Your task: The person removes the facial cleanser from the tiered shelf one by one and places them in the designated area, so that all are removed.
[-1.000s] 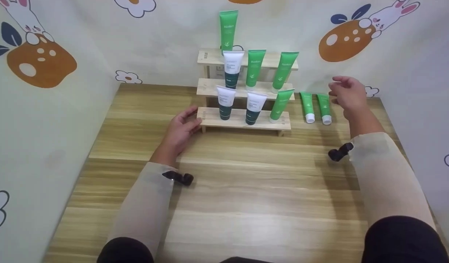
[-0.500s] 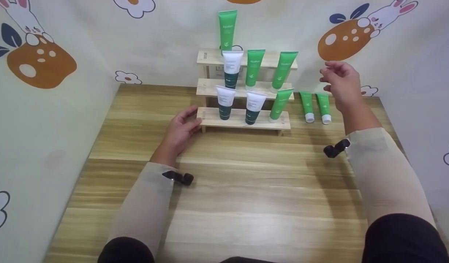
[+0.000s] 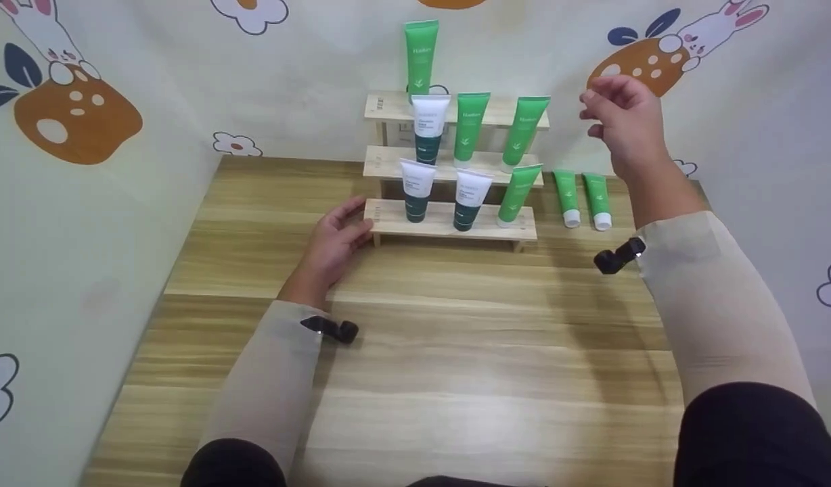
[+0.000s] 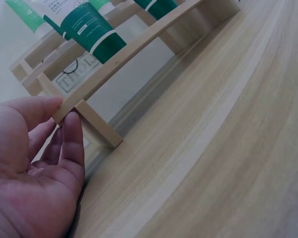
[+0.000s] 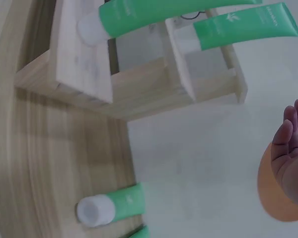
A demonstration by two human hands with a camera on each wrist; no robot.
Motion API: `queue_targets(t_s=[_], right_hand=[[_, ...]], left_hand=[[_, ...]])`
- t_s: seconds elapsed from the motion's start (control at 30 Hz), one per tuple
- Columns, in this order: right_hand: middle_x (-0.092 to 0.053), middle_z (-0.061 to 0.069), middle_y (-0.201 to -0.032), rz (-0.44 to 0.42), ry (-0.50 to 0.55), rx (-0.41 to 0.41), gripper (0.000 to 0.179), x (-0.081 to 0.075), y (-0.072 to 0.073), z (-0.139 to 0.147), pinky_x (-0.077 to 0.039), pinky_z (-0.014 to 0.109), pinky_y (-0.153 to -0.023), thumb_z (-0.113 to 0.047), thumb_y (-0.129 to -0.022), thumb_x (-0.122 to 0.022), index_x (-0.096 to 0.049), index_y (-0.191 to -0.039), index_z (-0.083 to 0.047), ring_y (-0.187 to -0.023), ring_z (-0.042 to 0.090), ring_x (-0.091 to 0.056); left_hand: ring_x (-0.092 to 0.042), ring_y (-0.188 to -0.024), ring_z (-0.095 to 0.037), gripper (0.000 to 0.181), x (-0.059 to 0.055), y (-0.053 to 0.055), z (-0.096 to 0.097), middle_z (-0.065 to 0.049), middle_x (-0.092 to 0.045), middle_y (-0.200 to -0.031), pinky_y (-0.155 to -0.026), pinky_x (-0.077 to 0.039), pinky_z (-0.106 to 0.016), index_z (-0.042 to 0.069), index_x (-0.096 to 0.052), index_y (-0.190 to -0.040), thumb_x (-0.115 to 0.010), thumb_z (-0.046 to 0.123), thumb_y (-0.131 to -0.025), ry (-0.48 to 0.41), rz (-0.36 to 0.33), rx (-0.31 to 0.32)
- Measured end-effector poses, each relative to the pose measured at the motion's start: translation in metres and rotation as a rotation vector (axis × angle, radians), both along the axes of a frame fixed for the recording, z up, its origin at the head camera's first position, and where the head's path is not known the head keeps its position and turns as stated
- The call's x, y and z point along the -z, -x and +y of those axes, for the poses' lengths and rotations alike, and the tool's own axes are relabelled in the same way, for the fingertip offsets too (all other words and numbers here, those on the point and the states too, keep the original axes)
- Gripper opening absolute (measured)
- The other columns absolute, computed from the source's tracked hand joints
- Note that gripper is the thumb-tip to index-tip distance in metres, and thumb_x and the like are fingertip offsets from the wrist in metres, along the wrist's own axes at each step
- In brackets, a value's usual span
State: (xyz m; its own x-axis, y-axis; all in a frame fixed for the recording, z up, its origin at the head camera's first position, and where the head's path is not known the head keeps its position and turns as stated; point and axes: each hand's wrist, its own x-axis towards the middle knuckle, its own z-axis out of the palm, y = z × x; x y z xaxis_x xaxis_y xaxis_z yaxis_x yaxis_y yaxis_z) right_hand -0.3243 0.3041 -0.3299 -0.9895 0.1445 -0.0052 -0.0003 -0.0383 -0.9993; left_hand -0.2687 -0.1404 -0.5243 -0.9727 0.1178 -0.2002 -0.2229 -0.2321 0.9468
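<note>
A three-step wooden display rack (image 3: 388, 216) bears several upright squeeze tubes. At its lower left end my left hand (image 3: 331, 247) pinches the bottom step; the left wrist view shows the thumb (image 4: 42, 106) on top of the board and fingers beneath. My right hand (image 3: 629, 122) is raised to the right of the rack, holding nothing, fingers loosely bent. On the bottom step stand two white-and-dark-green tubes, one (image 3: 419, 193) beside another (image 3: 471, 203), and a green tube (image 3: 520, 196). The middle step carries a white-and-dark-green tube (image 3: 429, 128) and two green ones. One green tube (image 3: 422, 57) stands on top.
Two green tubes with white caps, one (image 3: 566, 196) beside the other (image 3: 597, 201), lie on the wood-grain table (image 3: 456, 325) right of the rack. A patterned wall covering (image 3: 287, 81) closes off the back and both sides.
My right hand has risen and shifted slightly left, away from above the lying tubes. The left hand keeps its place at the rack, and the tubes stay put.
</note>
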Motion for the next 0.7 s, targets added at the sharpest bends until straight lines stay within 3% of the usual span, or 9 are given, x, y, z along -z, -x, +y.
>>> queue_targets(t_s=[0.23,0.7], right_hand=[[-0.070,0.004,-0.117,0.096,-0.021,-0.042,0.044,-0.020,0.003,-0.019,-0.059,0.024,-0.076,-0.025,-0.096,-0.082,-0.066,-0.134,-0.010,-0.104,0.020,-0.068],[-0.066,0.004,-0.117,0.196,-0.066,-0.116,0.044,-0.064,0.004,-0.077,-0.060,0.030,-0.093,-0.023,-0.095,-0.083,-0.065,-0.133,-0.010,-0.107,0.022,-0.068]], left_hand=[[-0.061,-0.132,-0.020,0.062,0.002,0.001,-0.001,-0.005,-0.047,-0.166,-0.104,-0.059,-0.029,0.011,-0.046,-0.161,-0.068,0.006,-0.103,0.001,-0.003,0.016],[-0.060,-0.132,-0.020,0.058,0.002,0.002,0.000,-0.006,-0.051,-0.162,-0.100,-0.060,-0.028,0.010,-0.049,-0.158,-0.068,0.006,-0.103,-0.004,0.019,0.009]])
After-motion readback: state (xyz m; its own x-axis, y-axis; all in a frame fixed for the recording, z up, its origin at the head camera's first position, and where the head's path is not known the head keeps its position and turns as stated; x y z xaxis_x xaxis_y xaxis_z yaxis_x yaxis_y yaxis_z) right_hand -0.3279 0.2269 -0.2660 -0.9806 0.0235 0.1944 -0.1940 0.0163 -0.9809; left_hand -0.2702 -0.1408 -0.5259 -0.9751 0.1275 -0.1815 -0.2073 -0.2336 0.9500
